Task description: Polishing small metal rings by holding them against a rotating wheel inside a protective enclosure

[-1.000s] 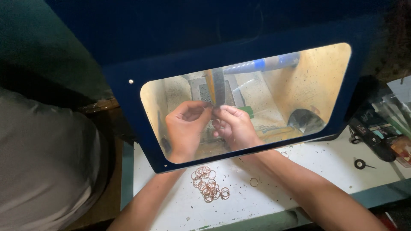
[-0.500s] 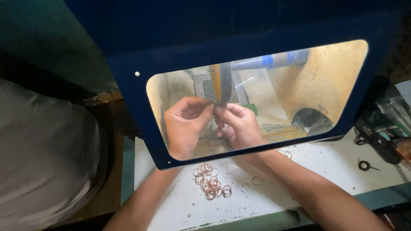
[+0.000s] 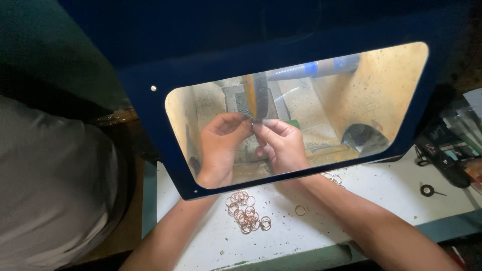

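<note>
Behind a clear window in a dark blue guard, my left hand and my right hand meet fingertip to fingertip. Together they pinch a small thin ring right at the lower edge of an upright grinding wheel. The ring is mostly hidden by my fingers. A heap of several copper-coloured rings lies on the white bench just outside the guard, between my forearms. One loose ring lies to the right of the heap.
A blue and grey hose runs across the lit enclosure, with a dark round opening at its right. A few rings lie under the guard's edge. Black tools and a small wheel bit lie at the right. A person in grey is at the left.
Both hands stay pinched together at the wheel; the fingers have shifted slightly and the view has drifted a little. The rings on the bench have not moved.
</note>
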